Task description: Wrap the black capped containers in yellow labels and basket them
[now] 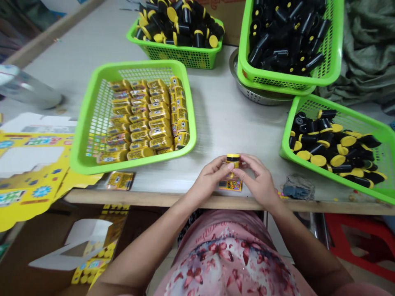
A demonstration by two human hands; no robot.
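Gripped in both hands (233, 174), a yellow-capped black container (233, 158).

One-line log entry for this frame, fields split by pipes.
both hands: on black container with yellow lid | below it: printed label sheet | left: green basket, wrapped containers in rows

Shows smooth, glossy plastic in the mesh-sided basket (191, 111) under shiny, film-wrapped packs (160, 123), and smooth plastic in the lid of the small jar (233, 158). Sets glossy plastic vials (321, 125) near a perforated metal bowl (262, 98) with a soft sheen. Pairs a smooth desk (216, 115) with a matt wooden edge (173, 200). Includes rough, crumpled cloth (361, 53), a printed fabric shirt (228, 263) and smooth paper or card sheets (61, 176).
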